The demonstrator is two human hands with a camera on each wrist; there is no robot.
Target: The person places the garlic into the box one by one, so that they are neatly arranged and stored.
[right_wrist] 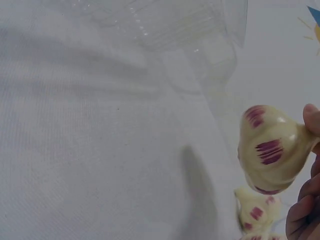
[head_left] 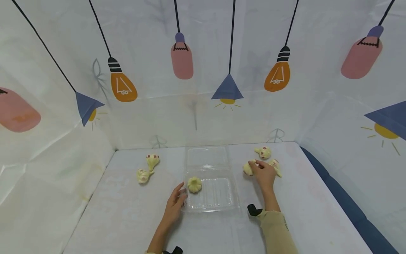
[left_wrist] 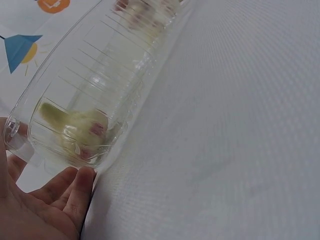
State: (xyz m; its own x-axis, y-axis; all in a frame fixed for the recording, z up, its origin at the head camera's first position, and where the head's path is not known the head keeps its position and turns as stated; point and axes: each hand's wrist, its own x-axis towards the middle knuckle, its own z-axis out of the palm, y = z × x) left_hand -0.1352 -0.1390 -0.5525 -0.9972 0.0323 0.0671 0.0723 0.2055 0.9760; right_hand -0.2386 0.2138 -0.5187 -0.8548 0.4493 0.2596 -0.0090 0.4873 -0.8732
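Note:
My right hand (head_left: 264, 173) pinches a garlic bulb (right_wrist: 270, 150) by its neck, over the table right of a clear plastic container. The bulb is cream with purple streaks, its round end pointing left in the right wrist view. My left hand (head_left: 175, 204) is at the container's left side, its fingers (left_wrist: 80, 192) touching the clear wall near the rim. Inside the clear container (head_left: 219, 210) one garlic bulb (head_left: 194, 185) stands neck up at the left end. The container's lid (head_left: 207, 157) lies folded open toward the back.
Two garlic bulbs lie at the left, one (head_left: 152, 160) behind the other (head_left: 143, 176). Near my right hand are two more, one bulb (head_left: 263, 152) at the back and one (head_left: 275, 167) partly hidden. A lamp-printed sheet (head_left: 196, 116) surrounds the white table (head_left: 117, 211).

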